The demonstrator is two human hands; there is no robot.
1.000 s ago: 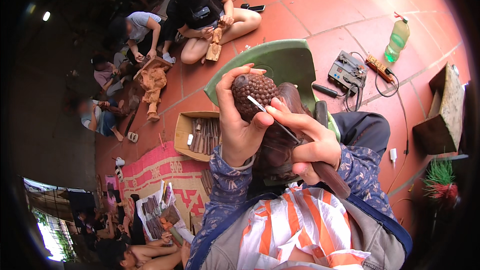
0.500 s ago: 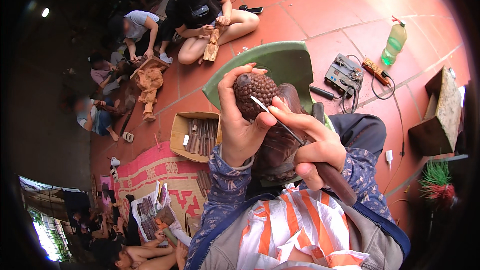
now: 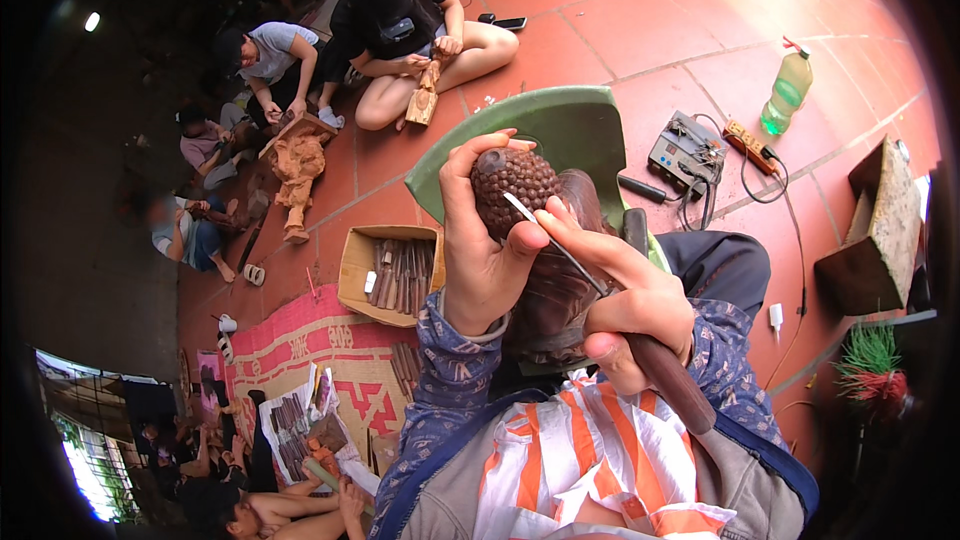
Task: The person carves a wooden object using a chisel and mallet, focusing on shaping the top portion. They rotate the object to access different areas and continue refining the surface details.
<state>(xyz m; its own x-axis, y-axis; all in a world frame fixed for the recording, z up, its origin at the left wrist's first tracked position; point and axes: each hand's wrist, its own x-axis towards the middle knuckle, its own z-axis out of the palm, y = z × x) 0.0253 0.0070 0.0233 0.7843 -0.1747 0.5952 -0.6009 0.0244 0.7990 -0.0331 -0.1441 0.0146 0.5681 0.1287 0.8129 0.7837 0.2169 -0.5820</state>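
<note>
Left hand [image 3: 480,260] wraps dark wooden carving [image 3: 515,190], thumb bracing. Right hand [image 3: 630,305] pinches chisel [image 3: 560,240]. Best: shallow, controlled cuts, blade away from thumb.

My left hand [image 3: 480,240] is raised, fingers curled and thumb pressed forward; my right hand [image 3: 625,305] sits just beside it, fist closed, index finger stretched out.

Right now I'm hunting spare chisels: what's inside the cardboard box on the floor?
The cardboard box holds a row of wooden-handled carving tools lying side by side, plus a small white item. Anything beneath them is hidden.
</note>
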